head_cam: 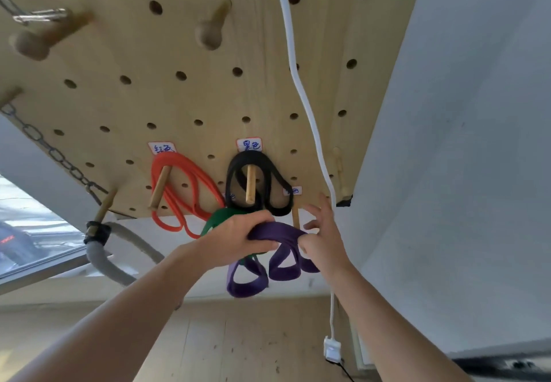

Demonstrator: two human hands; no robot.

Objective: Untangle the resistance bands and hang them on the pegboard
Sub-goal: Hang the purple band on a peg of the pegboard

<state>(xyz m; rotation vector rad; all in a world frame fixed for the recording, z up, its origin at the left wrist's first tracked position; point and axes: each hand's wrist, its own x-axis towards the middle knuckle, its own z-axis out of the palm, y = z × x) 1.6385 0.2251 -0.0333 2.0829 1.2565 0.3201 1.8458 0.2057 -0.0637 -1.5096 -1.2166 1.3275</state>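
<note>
Two bare forearms, no sleeves visible up to frame edge. Left hand and right hand bare: no gloves, rings, watch or wristband.

Soft daylight, wide-angle warp — near pegs blurred
</note>
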